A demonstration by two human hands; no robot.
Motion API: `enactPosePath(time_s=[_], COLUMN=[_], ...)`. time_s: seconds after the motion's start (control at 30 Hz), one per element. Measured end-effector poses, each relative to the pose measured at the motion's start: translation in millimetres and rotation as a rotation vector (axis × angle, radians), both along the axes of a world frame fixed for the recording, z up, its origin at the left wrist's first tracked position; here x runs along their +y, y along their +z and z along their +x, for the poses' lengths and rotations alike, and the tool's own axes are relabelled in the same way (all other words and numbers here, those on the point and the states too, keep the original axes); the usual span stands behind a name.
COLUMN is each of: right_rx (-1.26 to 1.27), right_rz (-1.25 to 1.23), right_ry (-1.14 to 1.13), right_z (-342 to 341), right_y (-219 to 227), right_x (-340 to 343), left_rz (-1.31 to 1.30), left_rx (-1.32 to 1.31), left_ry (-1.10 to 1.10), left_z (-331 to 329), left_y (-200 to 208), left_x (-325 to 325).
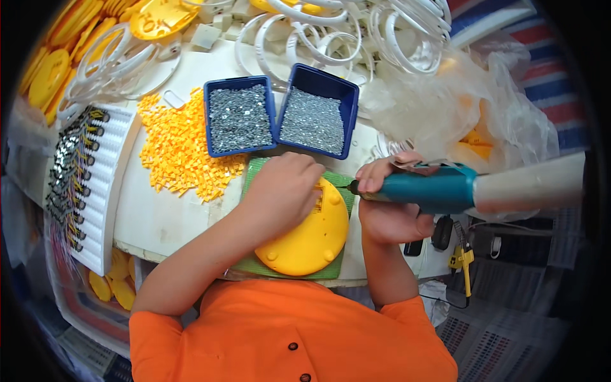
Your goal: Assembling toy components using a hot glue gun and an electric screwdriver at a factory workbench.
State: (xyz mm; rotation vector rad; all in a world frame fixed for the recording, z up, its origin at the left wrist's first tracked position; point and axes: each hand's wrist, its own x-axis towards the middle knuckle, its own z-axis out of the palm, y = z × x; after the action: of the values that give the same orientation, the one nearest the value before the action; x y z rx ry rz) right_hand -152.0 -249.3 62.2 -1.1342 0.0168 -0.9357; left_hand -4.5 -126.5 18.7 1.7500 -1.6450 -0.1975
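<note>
While the right hand gripped a teal driver, the yellow disc beneath the left fingers, hold unclear, seemed light, stiff, best steadied by its rim.

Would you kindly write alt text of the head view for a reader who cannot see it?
A person's right hand grips a teal power tool pointing toward a round yellow disc on a green mat, with the left hand over the disc. Beyond are two blue bins of small metal parts beside a heap of orange pieces.
</note>
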Motion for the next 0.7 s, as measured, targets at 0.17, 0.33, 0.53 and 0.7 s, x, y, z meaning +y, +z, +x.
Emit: enactPosePath(time_s=[0.17, 0.33, 0.53, 0.7], right_rx=[-0.001, 0.002, 0.042, 0.022], right_rz=[0.061, 0.152, 0.154, 0.173], right_ry=[-0.05, 0.007, 0.044, 0.041], right_z=[-0.8, 6.1, 7.1, 5.7], right_y=[-12.6, -32.9, -34.1, -38.1], right_x=[3.3, 0.7, 3.0, 2.6], left_rz=[0.201, 0.239, 0.236, 0.198], left_rx=[-0.09, -0.065, -0.03, -0.043], left_ry=[-0.068, -0.032, -0.02, -0.018], left_z=[-22.4, -24.9, -24.9, -26.5], left_y=[3.6, 6.1, 4.3, 4.4], left_x=[-23.0, -24.3, -22.3, -24.0])
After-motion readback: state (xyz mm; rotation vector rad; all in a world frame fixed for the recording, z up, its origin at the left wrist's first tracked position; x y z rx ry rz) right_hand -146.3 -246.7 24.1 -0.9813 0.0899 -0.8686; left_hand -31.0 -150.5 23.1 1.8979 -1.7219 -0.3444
